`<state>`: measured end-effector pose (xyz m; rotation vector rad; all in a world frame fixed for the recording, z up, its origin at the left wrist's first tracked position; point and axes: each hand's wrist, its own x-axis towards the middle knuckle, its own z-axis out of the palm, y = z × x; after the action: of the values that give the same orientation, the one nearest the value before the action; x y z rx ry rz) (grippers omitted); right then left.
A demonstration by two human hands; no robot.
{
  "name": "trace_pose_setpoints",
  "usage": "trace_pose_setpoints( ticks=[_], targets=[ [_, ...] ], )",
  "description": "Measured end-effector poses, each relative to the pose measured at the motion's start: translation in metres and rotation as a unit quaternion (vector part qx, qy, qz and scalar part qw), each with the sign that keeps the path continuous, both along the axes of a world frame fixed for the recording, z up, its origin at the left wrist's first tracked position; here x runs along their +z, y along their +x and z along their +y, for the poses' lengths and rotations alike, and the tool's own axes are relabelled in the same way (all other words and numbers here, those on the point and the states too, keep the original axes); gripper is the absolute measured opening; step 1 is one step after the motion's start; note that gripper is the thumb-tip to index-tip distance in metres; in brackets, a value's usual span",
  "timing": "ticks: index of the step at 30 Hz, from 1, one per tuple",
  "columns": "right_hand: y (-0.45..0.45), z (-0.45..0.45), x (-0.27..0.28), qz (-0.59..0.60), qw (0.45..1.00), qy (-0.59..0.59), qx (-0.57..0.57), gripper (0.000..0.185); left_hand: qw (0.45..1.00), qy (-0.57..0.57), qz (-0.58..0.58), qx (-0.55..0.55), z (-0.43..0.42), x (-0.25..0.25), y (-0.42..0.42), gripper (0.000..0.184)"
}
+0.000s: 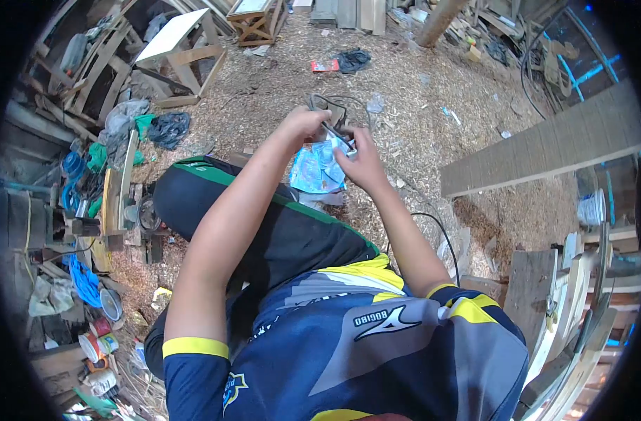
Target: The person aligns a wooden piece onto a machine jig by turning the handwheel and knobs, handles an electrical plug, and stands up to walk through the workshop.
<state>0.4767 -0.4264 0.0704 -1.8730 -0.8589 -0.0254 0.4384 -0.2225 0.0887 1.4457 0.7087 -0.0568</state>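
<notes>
A dark cable [337,136] runs between my two hands over the floor. My left hand [308,123] is closed around it, and a loop rises past the fingers. Close by, my right hand [363,161] pinches the cable near a small pale piece whose kind I cannot make out. Just below the hands, a light-blue printed plastic bag [313,170] lies on the shavings. A brownish object behind the fingers is mostly hidden.
Wood shavings cover the floor [264,91]. A grey plank [538,151] juts in from the right. A wooden frame with a white top [173,35] stands upper left. Black plastic [353,60] and a red packet [325,66] lie ahead. Boards [534,291] lean at lower right.
</notes>
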Motion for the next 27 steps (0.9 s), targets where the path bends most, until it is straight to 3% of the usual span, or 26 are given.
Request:
trace_pose_setpoints(
  ticks=[1, 2, 4, 6, 8, 9, 10, 12, 14, 15, 16, 18, 19, 20, 22, 27],
  targets=[
    [0.007, -0.004, -0.007, -0.001, 0.994, -0.096, 0.054, 0.027, 0.994, 0.109, 0.010, -0.006, 0.008, 0.001, -0.002, 0.040],
    [0.012, -0.008, -0.014, -0.001, 0.976, -0.191, 0.107, 0.024, 0.994, 0.107, 0.010, 0.000, 0.014, -0.006, -0.002, 0.040],
    [0.005, -0.005, -0.008, -0.015, 0.972, -0.174, 0.156, 0.019, 0.963, 0.271, 0.008, 0.008, 0.027, -0.032, 0.000, 0.051],
    [-0.010, 0.005, 0.024, 0.038, 0.998, -0.019, 0.050, 0.017, 0.952, 0.300, 0.058, 0.001, 0.031, -0.035, 0.002, 0.060],
    [0.005, 0.021, 0.006, -0.019, 1.000, -0.014, -0.003, 0.016, 0.993, 0.005, 0.075, 0.090, 0.014, -0.007, -0.010, 0.059],
    [0.021, 0.029, -0.016, 0.190, 0.980, 0.061, -0.019, 0.017, 0.995, -0.007, 0.084, 0.052, 0.016, 0.004, -0.013, 0.051],
    [0.032, 0.038, -0.026, 0.383, 0.913, 0.139, -0.031, 0.017, 0.995, -0.004, 0.081, 0.050, 0.017, 0.009, -0.016, 0.051],
    [0.017, 0.045, 0.009, 0.319, 0.934, 0.161, -0.020, 0.017, 0.996, -0.074, 0.041, 0.040, 0.021, 0.017, -0.022, 0.038],
    [0.001, 0.046, 0.038, 0.328, 0.890, 0.302, 0.094, 0.016, 0.991, -0.115, 0.042, 0.054, 0.026, 0.008, -0.022, 0.029],
    [0.003, 0.047, 0.045, 0.389, 0.846, 0.329, 0.157, 0.018, 0.980, -0.183, 0.019, 0.072, 0.025, 0.013, -0.023, 0.027],
    [0.005, 0.048, 0.053, 0.385, 0.847, 0.331, 0.156, 0.018, 0.965, -0.249, -0.007, 0.088, 0.026, 0.021, -0.021, 0.026],
    [0.008, 0.051, 0.069, 0.462, 0.805, 0.347, 0.139, 0.021, 0.958, -0.275, -0.034, 0.069, 0.027, 0.035, -0.032, 0.029],
    [0.018, 0.046, 0.059, 0.426, 0.830, 0.320, 0.167, 0.033, 0.956, -0.282, -0.049, 0.060, 0.027, 0.041, -0.037, 0.033],
    [0.015, 0.047, 0.065, 0.426, 0.830, 0.318, 0.167, 0.033, 0.953, -0.290, -0.064, 0.052, 0.028, 0.044, -0.042, 0.037],
    [0.008, 0.046, 0.078, 0.172, 0.971, 0.156, 0.058, 0.036, 0.949, -0.303, -0.063, 0.063, 0.028, 0.049, -0.050, 0.043],
    [-0.004, 0.045, 0.099, 0.247, 0.949, 0.161, 0.113, 0.033, 0.936, -0.336, -0.081, 0.074, 0.039, 0.034, -0.052, 0.045]
  ],
)
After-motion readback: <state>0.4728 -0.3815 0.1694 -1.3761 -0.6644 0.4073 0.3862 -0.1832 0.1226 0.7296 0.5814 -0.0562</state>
